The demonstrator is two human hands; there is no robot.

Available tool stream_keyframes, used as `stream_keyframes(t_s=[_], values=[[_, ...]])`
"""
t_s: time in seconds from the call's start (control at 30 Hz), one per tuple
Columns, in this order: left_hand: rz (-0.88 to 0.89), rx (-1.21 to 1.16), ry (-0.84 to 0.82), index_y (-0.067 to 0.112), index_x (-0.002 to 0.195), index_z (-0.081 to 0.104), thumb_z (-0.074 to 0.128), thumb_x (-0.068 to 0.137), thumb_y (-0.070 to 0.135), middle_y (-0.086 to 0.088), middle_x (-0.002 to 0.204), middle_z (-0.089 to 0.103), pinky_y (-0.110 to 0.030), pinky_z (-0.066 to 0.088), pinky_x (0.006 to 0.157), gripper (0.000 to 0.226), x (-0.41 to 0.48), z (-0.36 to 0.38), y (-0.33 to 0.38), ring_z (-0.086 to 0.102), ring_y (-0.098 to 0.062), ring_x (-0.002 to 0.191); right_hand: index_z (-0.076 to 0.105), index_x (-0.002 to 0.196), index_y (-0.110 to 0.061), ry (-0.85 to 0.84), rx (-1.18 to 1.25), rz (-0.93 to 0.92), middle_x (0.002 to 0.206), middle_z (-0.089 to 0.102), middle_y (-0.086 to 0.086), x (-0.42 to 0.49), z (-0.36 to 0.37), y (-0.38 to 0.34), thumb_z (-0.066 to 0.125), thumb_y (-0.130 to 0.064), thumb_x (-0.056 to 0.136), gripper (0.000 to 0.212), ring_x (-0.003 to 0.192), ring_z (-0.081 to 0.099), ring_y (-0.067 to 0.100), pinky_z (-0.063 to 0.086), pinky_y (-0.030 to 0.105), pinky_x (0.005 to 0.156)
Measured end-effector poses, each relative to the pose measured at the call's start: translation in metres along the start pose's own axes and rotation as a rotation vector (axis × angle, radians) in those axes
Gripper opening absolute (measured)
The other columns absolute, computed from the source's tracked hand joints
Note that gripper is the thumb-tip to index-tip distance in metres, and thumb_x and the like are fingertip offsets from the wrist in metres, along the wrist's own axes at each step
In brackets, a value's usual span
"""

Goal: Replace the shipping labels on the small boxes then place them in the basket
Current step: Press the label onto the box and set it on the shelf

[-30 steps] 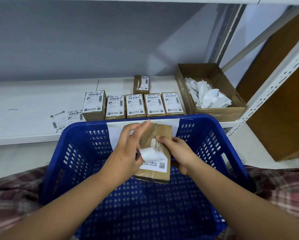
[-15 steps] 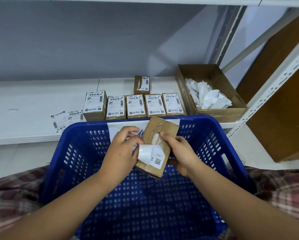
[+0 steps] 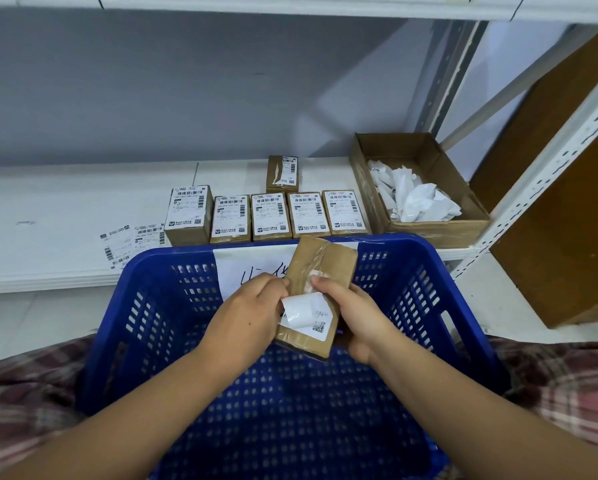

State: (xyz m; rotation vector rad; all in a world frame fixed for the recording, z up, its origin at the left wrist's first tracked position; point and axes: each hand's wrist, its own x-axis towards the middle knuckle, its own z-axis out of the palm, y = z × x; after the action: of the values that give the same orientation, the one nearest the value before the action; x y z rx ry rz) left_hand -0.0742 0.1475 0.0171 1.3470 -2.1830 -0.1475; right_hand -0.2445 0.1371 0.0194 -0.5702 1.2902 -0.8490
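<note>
Over the blue basket (image 3: 425,306) I hold a small brown box (image 3: 328,265), tilted. My right hand (image 3: 356,320) grips its right side, thumb on the top face. My left hand (image 3: 249,320) pinches the white shipping label (image 3: 308,311), which is peeled and curled back from the box's upper part and still sticks near its lower end. Several labelled small boxes (image 3: 270,216) stand in a row on the white shelf (image 3: 58,216), with one more box (image 3: 282,173) behind them. Two loose labels (image 3: 131,242) lie left of the row.
An open cardboard box (image 3: 439,233) holding crumpled white label scraps (image 3: 412,195) sits at the shelf's right end. A white perforated shelf post (image 3: 547,174) and a brown panel (image 3: 567,216) stand to the right. A paper sign (image 3: 249,268) is on the basket's far wall.
My left hand closed onto the label and pulled it down toward me, peeling more of it off. The box tilted with its top end to the right.
</note>
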Motion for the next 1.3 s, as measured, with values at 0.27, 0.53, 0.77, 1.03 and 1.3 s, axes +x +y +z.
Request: stream_keyframes(t_s=[0.27, 0.53, 0.77, 1.03, 1.3], values=[[0.042, 0.074, -0.079, 0.01, 0.092, 0.054, 0.072, 0.069, -0.007, -0.012, 0.092, 0.071, -0.035, 0.055, 0.046, 0.033, -0.002, 0.004, -0.003, 0.069, -0.028, 0.073, 0.058, 0.119, -0.013, 0.047, 0.032, -0.056, 0.099, 0.073, 0.008, 0.001, 0.0, -0.004, 0.077, -0.031, 0.08, 0.047, 0.081, 0.071, 0.021, 0.055, 0.032, 0.064], [0.121, 0.22, -0.071, 0.003, 0.095, 0.055, 0.069, 0.07, -0.002, -0.013, 0.092, 0.072, -0.026, 0.048, 0.043, 0.029, -0.002, 0.001, 0.001, 0.069, -0.024, 0.07, 0.059, 0.12, -0.014, 0.062, 0.018, -0.093, 0.1, 0.075, 0.008, 0.007, -0.002, -0.005, 0.08, -0.034, 0.077, 0.052, 0.088, 0.073, 0.025, 0.058, 0.045, 0.085], [0.117, 0.231, -0.076, -0.001, 0.108, 0.057, 0.055, 0.069, 0.004, -0.012, 0.1, 0.072, -0.025, 0.048, 0.041, 0.039, -0.003, 0.0, 0.006, 0.071, -0.023, 0.077, 0.064, 0.116, -0.01, 0.047, 0.025, -0.063, 0.098, 0.075, 0.01, 0.007, -0.004, -0.007, 0.077, -0.032, 0.08, 0.045, 0.087, 0.073, 0.026, 0.058, 0.04, 0.078], [0.257, 0.299, -0.042, 0.0, 0.097, 0.065, 0.036, 0.083, 0.007, -0.01, 0.097, 0.073, -0.029, 0.055, 0.049, 0.034, -0.001, -0.006, 0.011, 0.068, -0.024, 0.101, 0.069, 0.11, -0.006, 0.041, 0.005, -0.07, 0.09, 0.076, 0.007, 0.007, -0.008, -0.013, 0.076, -0.03, 0.081, 0.038, 0.076, 0.072, 0.02, 0.053, 0.03, 0.063], [0.288, 0.23, -0.062, 0.004, 0.099, 0.054, 0.034, 0.08, 0.007, -0.01, 0.09, 0.073, -0.026, 0.052, 0.044, 0.027, -0.003, -0.007, 0.017, 0.07, -0.023, 0.08, 0.069, 0.108, -0.006, 0.045, 0.007, -0.047, 0.09, 0.076, 0.009, 0.008, -0.009, -0.009, 0.075, -0.029, 0.082, 0.035, 0.076, 0.071, 0.022, 0.055, 0.03, 0.065]])
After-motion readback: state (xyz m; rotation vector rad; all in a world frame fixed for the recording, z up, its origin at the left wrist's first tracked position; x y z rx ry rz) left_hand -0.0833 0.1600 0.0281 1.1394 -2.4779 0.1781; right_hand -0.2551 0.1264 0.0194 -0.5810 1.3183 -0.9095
